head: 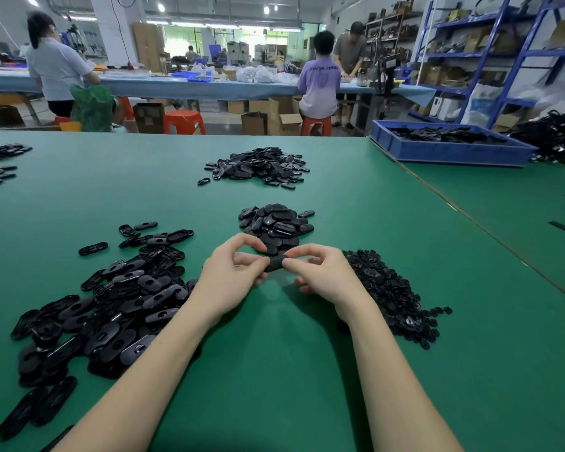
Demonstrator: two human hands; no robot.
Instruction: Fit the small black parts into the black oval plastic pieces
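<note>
Pinching together, the left hand and right hand are clamped on one black oval plastic piece, held just above the green table mat. Whether a small part is seated cannot be told. Risk, as judged: misalignment under thumb pressure, the part springing into the heap of small black round parts or the pile of unfilled black ovals, and being lost.

Bright, even light from ceiling lamps on my feed; soft shadows fall under both forearms on the green table. Wide-angle bending at the edges, mild blur on the fingers, far doorway blown out.
</note>
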